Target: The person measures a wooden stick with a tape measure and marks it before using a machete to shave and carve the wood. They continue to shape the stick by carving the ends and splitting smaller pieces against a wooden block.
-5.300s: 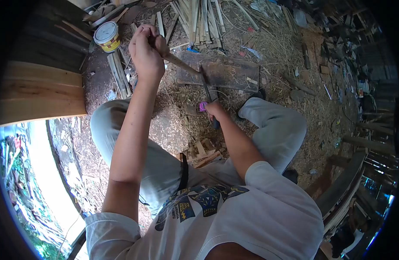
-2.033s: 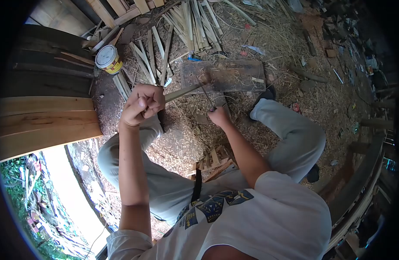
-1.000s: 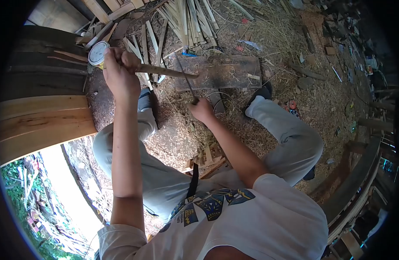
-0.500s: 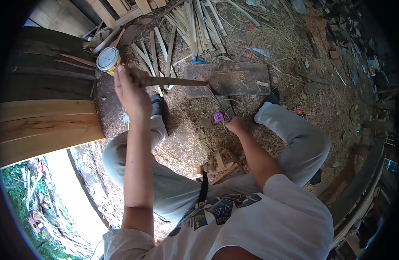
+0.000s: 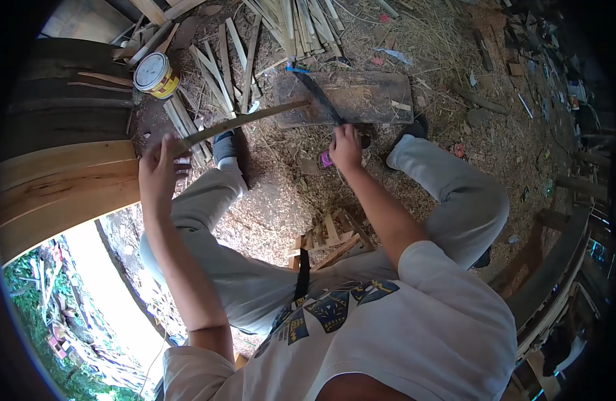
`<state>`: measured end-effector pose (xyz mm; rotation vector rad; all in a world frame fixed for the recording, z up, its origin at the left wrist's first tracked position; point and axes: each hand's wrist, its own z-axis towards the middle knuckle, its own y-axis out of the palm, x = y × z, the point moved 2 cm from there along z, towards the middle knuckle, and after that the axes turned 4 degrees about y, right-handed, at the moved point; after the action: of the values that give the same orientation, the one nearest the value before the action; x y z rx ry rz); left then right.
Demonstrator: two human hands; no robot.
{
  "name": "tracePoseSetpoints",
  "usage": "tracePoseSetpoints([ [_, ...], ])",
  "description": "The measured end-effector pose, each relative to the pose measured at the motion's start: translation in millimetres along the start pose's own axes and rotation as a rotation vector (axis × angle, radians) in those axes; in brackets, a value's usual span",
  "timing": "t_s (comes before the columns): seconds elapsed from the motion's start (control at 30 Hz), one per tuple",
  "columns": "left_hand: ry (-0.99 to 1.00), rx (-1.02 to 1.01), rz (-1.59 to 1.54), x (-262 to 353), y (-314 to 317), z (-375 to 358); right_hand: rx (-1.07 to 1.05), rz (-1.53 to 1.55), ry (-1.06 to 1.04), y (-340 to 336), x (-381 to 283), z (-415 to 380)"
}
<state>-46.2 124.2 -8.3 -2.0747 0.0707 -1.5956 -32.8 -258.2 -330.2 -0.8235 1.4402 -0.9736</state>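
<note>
Wooden strip (image 5: 244, 122): gripped at its near end by the left hand (image 5: 159, 170), thumb against fingers. Long axis runs from these fingers rightward and away; tip lies beside the long blade (image 5: 316, 91) (contact indiscernible), over the board (image 5: 378, 93). Right hand (image 5: 348, 147): fingers clenched around the blade's near end.

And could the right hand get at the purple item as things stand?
Probably not straight away: the right hand holds the dark-bladed tool. The purple item looks close by, though, and nothing visible blocks the way.
</note>
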Motion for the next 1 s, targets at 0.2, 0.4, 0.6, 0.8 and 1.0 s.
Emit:
tracePoseSetpoints([
  [0.2,-0.144,-0.181,0.001,-3,-13,-10,-0.183,-0.113,-0.405,54,16,-65],
  [0.4,-0.182,-0.151,-0.207,-7,-30,-18,-0.478,-0.211,0.077,96,22,-70],
  [0.6,-0.128,-0.159,-0.540,-19,-43,-21,-0.462,-0.219,0.081,92,10,-63],
  [0.8,-0.060,-0.252,-0.711,-11,-23,-26,-0.713,-0.316,0.130,94,-7,-43],
  [1.0,-0.051,-0.357,-0.790,1,7,-31,-0.773,0.316,0.160,79,-24,36],
])
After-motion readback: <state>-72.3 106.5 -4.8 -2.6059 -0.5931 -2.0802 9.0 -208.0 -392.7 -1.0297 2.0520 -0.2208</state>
